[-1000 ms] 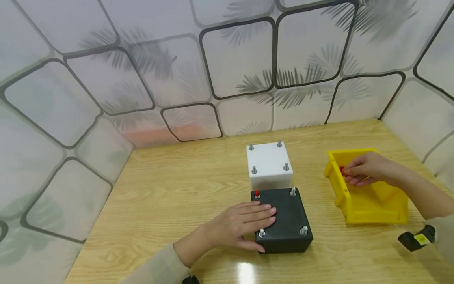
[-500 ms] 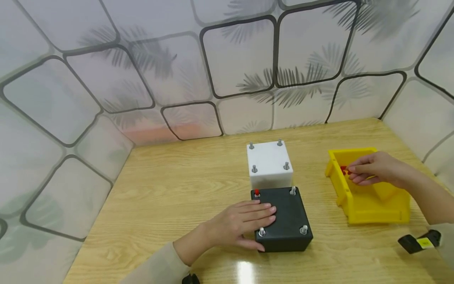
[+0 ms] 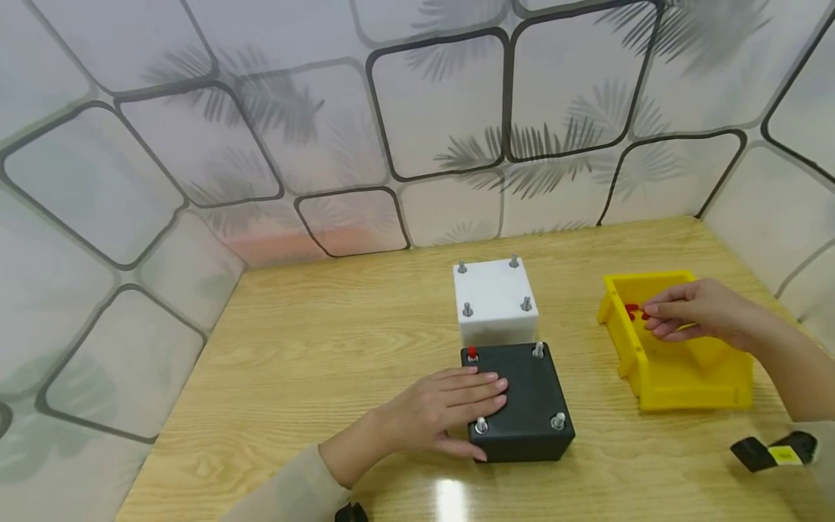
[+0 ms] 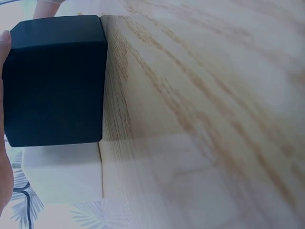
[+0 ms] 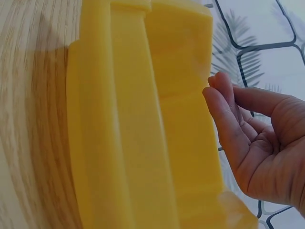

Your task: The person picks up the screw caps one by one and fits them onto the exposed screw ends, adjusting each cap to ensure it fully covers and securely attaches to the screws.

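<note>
My left hand [image 3: 437, 409] lies flat on the left part of a black box [image 3: 531, 391], fingers straight across its top and thumb down along the near left edge. Metal bolts stand up at the box's corners. A red cap [image 3: 472, 353] sits on the far left bolt. In the head view, my right hand [image 3: 701, 315] is over a yellow bin [image 3: 694, 399], thumb and fingertips pinching a small red cap [image 3: 644, 316]. More red pieces [image 3: 630, 309] lie in the bin beside the fingertips. In the right wrist view the fingertips meet, and the cap is hidden.
A white box [image 3: 496, 290] with upright bolts at its corners stands directly behind the black box. Wooden tabletop [image 3: 313, 348] extends to the left. Patterned fabric walls [image 3: 443, 109] enclose the table at the back and sides.
My right hand has shifted slightly right and back from the bin's left wall, showing more of the red pieces. My left hand and both boxes stay in place.
</note>
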Available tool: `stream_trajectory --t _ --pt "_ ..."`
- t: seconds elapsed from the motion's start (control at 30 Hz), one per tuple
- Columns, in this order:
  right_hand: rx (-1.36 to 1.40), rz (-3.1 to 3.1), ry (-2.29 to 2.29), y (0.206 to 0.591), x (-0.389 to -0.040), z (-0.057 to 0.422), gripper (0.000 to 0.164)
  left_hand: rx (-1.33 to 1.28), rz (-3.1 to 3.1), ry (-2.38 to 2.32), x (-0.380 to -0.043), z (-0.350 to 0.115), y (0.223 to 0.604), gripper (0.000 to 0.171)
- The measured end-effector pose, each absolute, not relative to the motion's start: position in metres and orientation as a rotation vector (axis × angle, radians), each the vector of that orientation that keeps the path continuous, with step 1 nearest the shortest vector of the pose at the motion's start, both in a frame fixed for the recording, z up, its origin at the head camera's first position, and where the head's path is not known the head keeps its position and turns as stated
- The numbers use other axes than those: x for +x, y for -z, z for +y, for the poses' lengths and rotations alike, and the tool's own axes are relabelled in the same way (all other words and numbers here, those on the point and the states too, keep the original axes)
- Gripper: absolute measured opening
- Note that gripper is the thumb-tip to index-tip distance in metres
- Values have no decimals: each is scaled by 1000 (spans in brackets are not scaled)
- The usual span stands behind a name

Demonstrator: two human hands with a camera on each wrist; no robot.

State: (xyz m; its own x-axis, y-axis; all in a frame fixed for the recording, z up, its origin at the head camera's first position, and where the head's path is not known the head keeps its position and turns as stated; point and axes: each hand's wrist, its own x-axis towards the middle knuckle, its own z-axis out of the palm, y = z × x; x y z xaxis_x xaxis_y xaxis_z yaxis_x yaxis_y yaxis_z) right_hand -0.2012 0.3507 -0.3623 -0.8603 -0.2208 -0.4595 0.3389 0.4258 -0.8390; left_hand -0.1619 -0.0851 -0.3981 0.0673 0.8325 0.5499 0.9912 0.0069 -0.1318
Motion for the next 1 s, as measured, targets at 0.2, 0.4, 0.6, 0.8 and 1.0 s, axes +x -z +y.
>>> stream_trajectory --t 0.2,0.4,0.6,0.8,1.0 --pt "107 2132 1505 363 -198 348 20 -1863 -1791 432 -161 -85 399 71" --pt "78 2136 1525 359 -190 341 19 -1861 -1791 440 -160 -84 400 72" --pt "10 2170 1513 355 -182 331 19 -1855 -1804 443 -159 -84 399 73" --pt "-62 2197 1505 350 -175 323 21 -1853 -1812 442 -157 -83 398 73" --pt "-97 2167 1482 344 -169 316 24 -1848 -1817 444 -157 -82 399 71"
